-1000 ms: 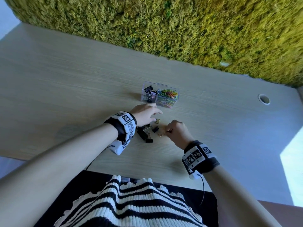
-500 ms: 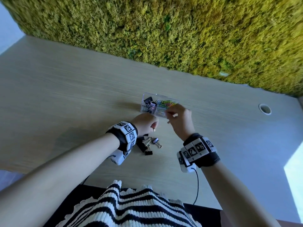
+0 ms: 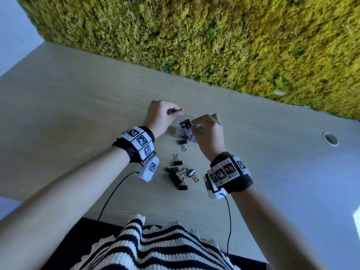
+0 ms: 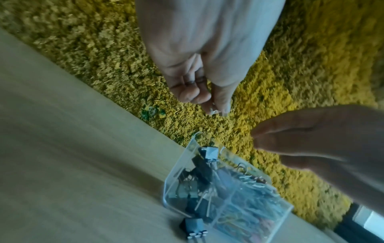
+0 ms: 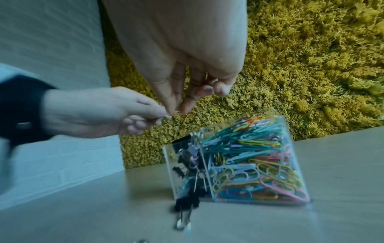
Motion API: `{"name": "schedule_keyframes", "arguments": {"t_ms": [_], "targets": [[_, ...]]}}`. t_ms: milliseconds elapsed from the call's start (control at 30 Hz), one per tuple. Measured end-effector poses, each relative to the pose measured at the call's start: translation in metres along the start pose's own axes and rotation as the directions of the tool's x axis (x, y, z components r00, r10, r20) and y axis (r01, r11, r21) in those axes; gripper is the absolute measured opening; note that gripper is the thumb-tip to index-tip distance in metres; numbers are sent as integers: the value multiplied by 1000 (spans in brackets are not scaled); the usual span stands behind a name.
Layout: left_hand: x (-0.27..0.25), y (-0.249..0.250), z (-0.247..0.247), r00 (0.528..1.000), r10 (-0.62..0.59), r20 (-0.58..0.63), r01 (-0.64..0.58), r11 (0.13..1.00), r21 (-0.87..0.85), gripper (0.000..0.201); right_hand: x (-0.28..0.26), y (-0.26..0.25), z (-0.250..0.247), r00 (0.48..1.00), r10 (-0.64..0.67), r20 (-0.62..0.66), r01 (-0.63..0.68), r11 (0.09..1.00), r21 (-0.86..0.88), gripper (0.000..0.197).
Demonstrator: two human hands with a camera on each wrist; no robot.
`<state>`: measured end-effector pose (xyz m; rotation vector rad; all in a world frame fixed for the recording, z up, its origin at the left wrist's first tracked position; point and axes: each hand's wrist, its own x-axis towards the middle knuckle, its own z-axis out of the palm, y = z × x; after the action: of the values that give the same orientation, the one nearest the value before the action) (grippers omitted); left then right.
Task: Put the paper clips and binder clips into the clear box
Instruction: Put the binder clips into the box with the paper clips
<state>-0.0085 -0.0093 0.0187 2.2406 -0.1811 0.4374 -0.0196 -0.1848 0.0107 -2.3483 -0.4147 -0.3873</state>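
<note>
The clear box (image 3: 182, 134) stands on the table with coloured paper clips (image 5: 249, 164) in its right compartment and binder clips (image 5: 188, 164) in its left. My left hand (image 3: 175, 112) hovers above the box's far left corner and pinches a small pale clip (image 4: 214, 111) between thumb and fingertips. My right hand (image 3: 194, 121) hangs over the box with its fingers (image 5: 179, 105) pointing down, loosely straight, nothing visible between them. A black binder clip (image 3: 185, 123) sits at the top of the box. Several more binder clips (image 3: 178, 176) lie in a pile on the table near me.
One black binder clip (image 3: 183, 144) lies just in front of the box. The wooden table (image 3: 78, 114) ends at a moss wall (image 3: 214, 45) behind the box. A round cable hole (image 3: 330, 138) sits at the far right. Wrist cables trail toward my body.
Both hands have left the pile of binder clips and moved up over the box, the right one first. My left hand now holds a small clip above the box's far corner.
</note>
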Motion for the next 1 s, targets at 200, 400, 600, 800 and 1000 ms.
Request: {"name": "schedule_keyframes", "arguments": {"t_ms": [200, 400, 600, 800, 1000], "targets": [[8, 0, 17, 985, -25, 169, 5, 993, 114, 15, -40, 6, 8, 979, -65, 194, 87, 991, -106, 12], [-7, -7, 18, 973, -44, 228, 26, 997, 78, 23, -53, 1, 20, 772, -12, 636, 170, 968, -188, 49], [-8, -10, 14, 965, -22, 261, -1, 996, 88, 13, -48, -8, 34, 699, 68, 712, 98, 977, -190, 23], [-4, -7, 14, 941, -54, 334, -10, 982, 186, 27, -49, 5, 33, 678, 170, 716, -4, 974, -227, 42], [-6, -3, 19, 916, -37, 399, -41, 982, 186, 33, -50, 14, 22, 728, 119, 675, 43, 975, -218, 40]]}}
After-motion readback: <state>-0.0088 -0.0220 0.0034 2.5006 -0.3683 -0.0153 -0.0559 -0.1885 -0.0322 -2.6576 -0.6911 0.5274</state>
